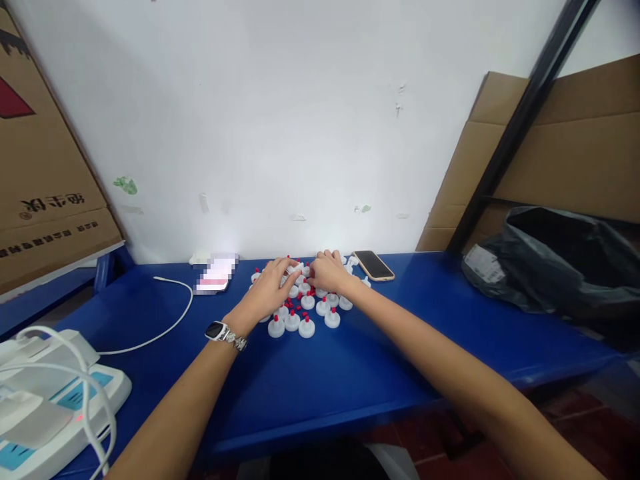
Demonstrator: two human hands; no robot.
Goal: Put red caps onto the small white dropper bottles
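Several small white caps with red tips (299,319) stand clustered on the blue table (320,373) near the wall. My left hand (270,288), a watch on its wrist, reaches into the cluster from the left. My right hand (327,272) reaches in from the right. The fingertips of both hands meet over one white cap piece (299,269) at the back of the cluster and pinch it between them. Some caps are hidden under my hands.
A phone (373,265) lies face up right of the caps. A lit phone (216,275) with a white cable (170,320) lies to the left. A white device (45,400) sits front left, a black bag (555,263) right, cardboard boxes (40,167) at the left.
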